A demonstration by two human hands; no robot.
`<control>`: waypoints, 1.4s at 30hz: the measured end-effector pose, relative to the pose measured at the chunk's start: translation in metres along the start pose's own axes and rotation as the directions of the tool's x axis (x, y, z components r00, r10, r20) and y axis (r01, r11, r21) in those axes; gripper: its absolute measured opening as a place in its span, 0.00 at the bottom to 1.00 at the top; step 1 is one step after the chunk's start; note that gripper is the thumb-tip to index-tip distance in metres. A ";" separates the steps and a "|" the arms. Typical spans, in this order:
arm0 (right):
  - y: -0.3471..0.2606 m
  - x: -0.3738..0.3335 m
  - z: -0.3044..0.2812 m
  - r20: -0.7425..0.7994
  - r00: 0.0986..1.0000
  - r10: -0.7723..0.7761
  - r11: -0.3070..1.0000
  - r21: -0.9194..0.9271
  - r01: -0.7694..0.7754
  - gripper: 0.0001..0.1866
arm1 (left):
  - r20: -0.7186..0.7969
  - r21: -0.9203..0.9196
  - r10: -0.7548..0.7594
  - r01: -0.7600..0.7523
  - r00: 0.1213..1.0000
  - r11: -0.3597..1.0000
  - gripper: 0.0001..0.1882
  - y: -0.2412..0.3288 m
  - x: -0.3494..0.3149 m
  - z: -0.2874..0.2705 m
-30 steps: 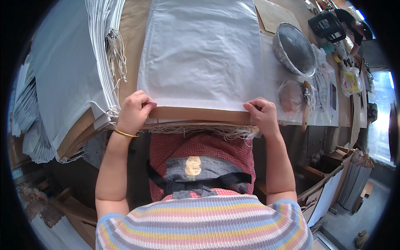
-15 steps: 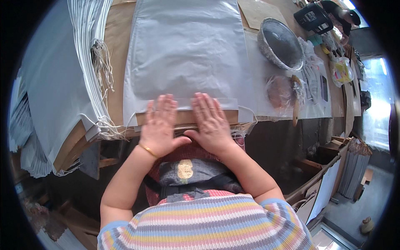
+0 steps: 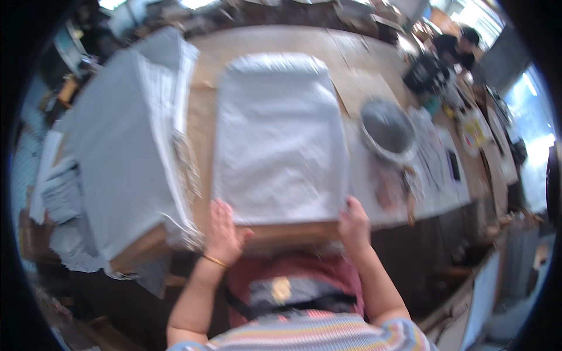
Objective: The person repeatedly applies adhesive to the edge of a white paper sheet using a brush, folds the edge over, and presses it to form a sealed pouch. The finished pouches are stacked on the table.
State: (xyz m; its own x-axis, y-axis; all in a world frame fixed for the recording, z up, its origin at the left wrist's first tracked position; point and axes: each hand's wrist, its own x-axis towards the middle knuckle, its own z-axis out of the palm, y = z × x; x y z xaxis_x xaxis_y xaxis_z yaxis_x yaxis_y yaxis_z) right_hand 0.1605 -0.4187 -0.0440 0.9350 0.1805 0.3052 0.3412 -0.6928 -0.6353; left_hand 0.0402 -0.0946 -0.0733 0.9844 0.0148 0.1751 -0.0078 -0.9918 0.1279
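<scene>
A large smooth grey-white sheet [image 3: 281, 140] lies flat on the brown tabletop, its near edge close to my body. My left hand [image 3: 223, 234] rests at its near left corner with the fingers stretched out and the thumb apart. At the near right corner my right hand [image 3: 355, 227] is closed, its fingers curled round the sheet's edge; motion blur softens the fingertips. To the left is a thick stack of grey-white sheets [image 3: 126, 152], with white cords [image 3: 186, 169] hanging in a bundle along its right side.
A grey bowl [image 3: 387, 130] stands right of the sheet, beside a wooden-handled brush [image 3: 411, 199] and clear plastic. A dark flat device [image 3: 453, 165] lies farther right. Another person [image 3: 459, 50] in dark clothes is at the far right. Brown board [image 3: 366, 90] lies behind the bowl.
My hands have moved apart from the middle of the sheet's near edge to its two corners. The right hand has closed. The view has tilted up, showing more of the table's far side.
</scene>
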 end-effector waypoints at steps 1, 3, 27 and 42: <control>-0.004 0.004 -0.017 0.027 0.993 0.115 0.978 0.173 -0.118 0.15 | -0.094 -0.168 -0.072 0.056 0.993 0.984 0.45 -0.001 -0.004 -0.005; -0.005 0.020 -0.057 0.200 0.915 0.349 0.571 0.729 -0.377 0.17 | -0.182 -0.384 -0.232 0.148 0.956 0.911 0.40 0.000 -0.004 -0.024; -0.218 0.037 0.136 0.581 0.705 -0.407 0.646 0.729 -0.227 0.15 | -0.681 -0.450 -0.692 0.606 0.242 0.655 0.13 -0.173 -0.193 -0.144; -0.029 0.052 -0.084 0.230 0.929 -0.291 0.939 -0.118 0.324 0.10 | -0.682 -0.025 -0.299 0.388 0.668 0.921 0.09 -0.100 -0.091 -0.139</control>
State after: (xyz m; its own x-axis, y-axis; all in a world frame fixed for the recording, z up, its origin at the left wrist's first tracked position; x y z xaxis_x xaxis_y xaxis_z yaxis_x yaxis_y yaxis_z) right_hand 0.1910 -0.4485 0.0500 0.7911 0.5302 0.3052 0.6116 -0.6745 -0.4136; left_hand -0.0730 0.0209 0.0333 0.5399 0.3936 0.7440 0.3701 -0.9049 0.2101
